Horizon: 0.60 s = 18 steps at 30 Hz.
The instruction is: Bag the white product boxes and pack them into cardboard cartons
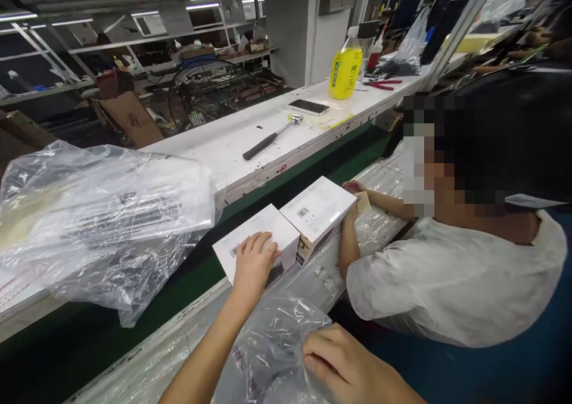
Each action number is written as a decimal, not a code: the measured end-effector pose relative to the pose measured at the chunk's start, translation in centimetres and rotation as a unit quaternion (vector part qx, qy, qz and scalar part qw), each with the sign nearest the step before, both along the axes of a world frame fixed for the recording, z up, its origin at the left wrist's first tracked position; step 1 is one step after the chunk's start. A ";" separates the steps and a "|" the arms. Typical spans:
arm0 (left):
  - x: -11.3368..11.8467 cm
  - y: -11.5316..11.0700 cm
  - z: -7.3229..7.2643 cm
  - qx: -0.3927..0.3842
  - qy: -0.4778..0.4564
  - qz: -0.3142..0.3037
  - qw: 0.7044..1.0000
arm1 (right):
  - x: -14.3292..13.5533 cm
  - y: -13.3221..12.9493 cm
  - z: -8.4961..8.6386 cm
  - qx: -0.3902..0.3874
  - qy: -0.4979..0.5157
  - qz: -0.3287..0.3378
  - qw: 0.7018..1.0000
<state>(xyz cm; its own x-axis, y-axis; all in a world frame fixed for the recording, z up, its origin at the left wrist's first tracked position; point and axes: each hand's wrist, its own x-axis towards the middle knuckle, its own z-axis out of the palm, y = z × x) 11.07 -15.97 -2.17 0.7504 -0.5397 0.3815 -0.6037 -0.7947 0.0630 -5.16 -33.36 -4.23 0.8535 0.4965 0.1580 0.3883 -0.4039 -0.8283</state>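
Observation:
My left hand point(255, 258) lies on top of the nearer white box point(279, 228), its fingers stretched over the printed face beside a barcode. A second white box point(319, 204) sits against it, further right. Low in the view, my right hand point(337, 356) is closed, with its fingers curled onto a clear plastic bag point(268, 338). The bag lies in front of the boxes, below my left wrist. What is inside the bag cannot be made out.
A co-worker point(429, 279) sits at right, hands near the far box, holding a small tan piece point(363, 202). Large clear bags point(120, 213) lie at left. The white bench point(214, 148) holds a hammer point(272, 139), phone point(308, 106), yellow bottle point(345, 70) and red-handled pliers point(384, 84).

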 end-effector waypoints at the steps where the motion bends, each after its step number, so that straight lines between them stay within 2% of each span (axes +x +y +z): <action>1: -0.2 0.0 -0.1 0.022 -0.019 -0.008 1.000 | 0.2 -0.1 -0.1 -0.005 0.005 0.014 1.000; 4: -0.8 -0.4 -0.4 0.098 -0.055 -0.013 0.994 | 0.9 -0.5 0.2 -0.019 -0.005 0.048 0.999; 6: -0.9 -0.7 -0.4 0.136 -0.039 -0.003 0.990 | 1.3 -0.8 0.8 -0.026 -0.032 0.057 0.998; 9: -0.3 -0.6 0.4 0.145 0.071 0.051 0.986 | 1.9 -1.6 1.7 -0.026 -0.085 0.061 0.994; 11: 0.6 0.2 1.5 0.143 0.146 0.104 0.973 | 2.5 -2.4 1.9 -0.010 -0.106 0.038 0.994; 14: 1.8 2.0 3.3 0.146 0.244 0.131 0.950 | 4.1 -3.1 0.6 0.057 -0.074 -0.071 0.993; 16: 2.2 3.3 4.4 0.148 0.307 0.105 0.934 | 5.7 -2.9 -1.2 0.090 -0.021 -0.143 0.985; 18: 2.3 4.2 5.2 0.155 0.336 0.075 0.926 | 7.2 -2.0 -3.3 0.097 0.024 -0.181 0.978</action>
<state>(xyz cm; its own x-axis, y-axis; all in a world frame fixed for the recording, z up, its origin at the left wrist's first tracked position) 13.36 -11.81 2.99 0.8376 -0.4155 -0.3548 -0.3925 -0.9093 0.1382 2.07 -35.39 -7.50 0.9767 0.1241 0.1749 0.2075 -0.3409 -0.9169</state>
